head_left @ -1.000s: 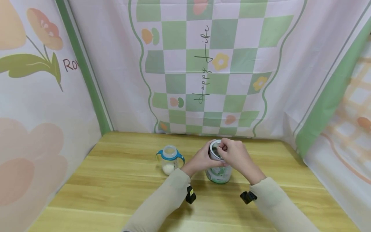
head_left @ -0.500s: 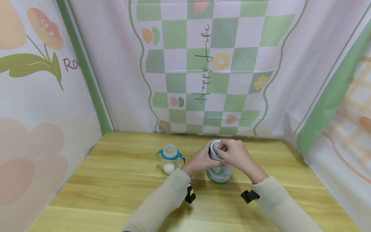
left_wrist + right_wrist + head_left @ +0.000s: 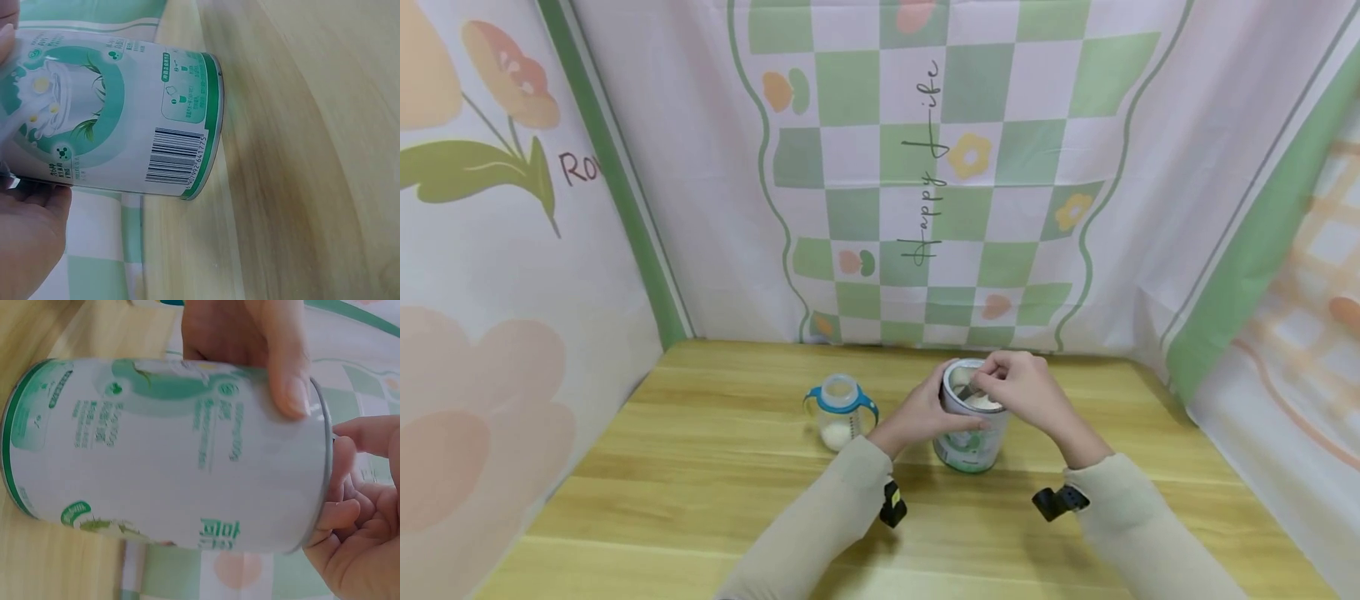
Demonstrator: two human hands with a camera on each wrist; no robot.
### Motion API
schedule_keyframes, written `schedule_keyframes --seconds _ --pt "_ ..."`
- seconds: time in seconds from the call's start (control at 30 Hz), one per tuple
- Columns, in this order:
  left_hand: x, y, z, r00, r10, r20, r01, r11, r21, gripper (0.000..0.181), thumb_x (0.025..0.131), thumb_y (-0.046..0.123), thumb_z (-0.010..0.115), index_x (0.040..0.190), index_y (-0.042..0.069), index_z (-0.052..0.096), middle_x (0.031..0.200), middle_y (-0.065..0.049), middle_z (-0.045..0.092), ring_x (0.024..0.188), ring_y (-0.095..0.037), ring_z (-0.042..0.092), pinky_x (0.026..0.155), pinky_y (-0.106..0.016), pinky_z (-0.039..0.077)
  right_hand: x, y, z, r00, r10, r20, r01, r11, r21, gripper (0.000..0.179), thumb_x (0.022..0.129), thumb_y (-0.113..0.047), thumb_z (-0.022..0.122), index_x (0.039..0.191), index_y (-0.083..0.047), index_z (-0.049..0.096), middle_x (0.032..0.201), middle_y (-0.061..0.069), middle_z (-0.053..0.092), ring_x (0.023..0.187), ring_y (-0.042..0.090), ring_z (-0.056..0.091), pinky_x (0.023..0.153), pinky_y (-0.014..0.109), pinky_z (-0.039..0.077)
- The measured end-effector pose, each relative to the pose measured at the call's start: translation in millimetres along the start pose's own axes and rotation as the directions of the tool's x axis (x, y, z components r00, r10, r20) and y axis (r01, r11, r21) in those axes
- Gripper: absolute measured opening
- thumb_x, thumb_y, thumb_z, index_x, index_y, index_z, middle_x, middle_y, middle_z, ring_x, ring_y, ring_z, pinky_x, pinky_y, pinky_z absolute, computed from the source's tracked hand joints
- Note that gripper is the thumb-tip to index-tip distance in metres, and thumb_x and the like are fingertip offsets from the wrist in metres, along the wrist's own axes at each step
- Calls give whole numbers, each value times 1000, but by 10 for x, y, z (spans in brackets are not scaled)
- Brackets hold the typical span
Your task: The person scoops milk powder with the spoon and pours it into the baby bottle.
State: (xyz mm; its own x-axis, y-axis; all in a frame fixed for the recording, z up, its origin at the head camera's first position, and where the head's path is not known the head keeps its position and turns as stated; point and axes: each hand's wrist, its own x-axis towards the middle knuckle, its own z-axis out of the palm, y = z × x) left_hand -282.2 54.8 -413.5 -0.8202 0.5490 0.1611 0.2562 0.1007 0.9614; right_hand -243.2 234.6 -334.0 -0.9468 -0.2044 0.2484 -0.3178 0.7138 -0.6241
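A white and green milk powder can (image 3: 972, 454) stands on the table in the head view, its top open and pale powder inside. My left hand (image 3: 925, 412) grips it around the upper part, thumb across the front. Above the rim, my right hand (image 3: 1021, 387) pinches the handle of a grey spoon (image 3: 967, 390) that dips into the can; the rest of the spoon is hidden. The left wrist view shows the can's barcode side (image 3: 125, 112). In the right wrist view, fingers (image 3: 350, 440) of the right hand bend at the rim, and the spoon is mostly hidden.
Left of the can stands an uncapped clear baby bottle (image 3: 841, 417) with a blue two-handled ring and white powder at its bottom. The wooden table (image 3: 700, 467) ends at a checkered curtain (image 3: 910, 208) behind; printed cloth hangs on both sides.
My right hand has moved slightly right and up from the can's mouth, so more of the spoon and powder shows. The left hand keeps its grip; the bottle has not moved.
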Motion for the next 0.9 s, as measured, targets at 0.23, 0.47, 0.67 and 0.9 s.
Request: schedule_keyframes --seconds 0.23,0.47,0.67,0.9 --pt "-13 10 -3 1000 -12 -4 12 1000 3 90 79 35 88 151 33 34 132 15 52 116 -7 54 98 -39 46 -18 83 -111 998 55 -4 -55 997 61 19 97 -23 65 92 -6 71 80 3 74 71 21 66 59 30 51" --pt "-15 7 -3 999 -29 -18 29 1000 7 89 78 36 88 150 36 34 133 14 52 116 -6 54 98 -38 45 -50 160 -170 995 96 -12 -94 990 103 26 99 -28 64 96 -3 72 84 5 75 75 22 68 66 31 51" --pt "-27 21 -4 1000 -26 -14 26 1000 5 86 79 34 88 148 36 36 130 16 53 115 -6 55 98 -38 46 -85 212 -204 993 62 -99 -59 998 33 26 98 -29 66 93 -5 73 77 4 72 64 17 60 54 28 44" --pt "-36 35 -8 1000 -23 -6 23 1000 0 86 80 35 87 148 37 35 129 16 53 114 -6 55 98 -39 46 -138 263 -166 980 6 -198 -6 1000 -1 25 98 -30 68 89 -6 71 71 2 66 60 18 57 50 28 44"
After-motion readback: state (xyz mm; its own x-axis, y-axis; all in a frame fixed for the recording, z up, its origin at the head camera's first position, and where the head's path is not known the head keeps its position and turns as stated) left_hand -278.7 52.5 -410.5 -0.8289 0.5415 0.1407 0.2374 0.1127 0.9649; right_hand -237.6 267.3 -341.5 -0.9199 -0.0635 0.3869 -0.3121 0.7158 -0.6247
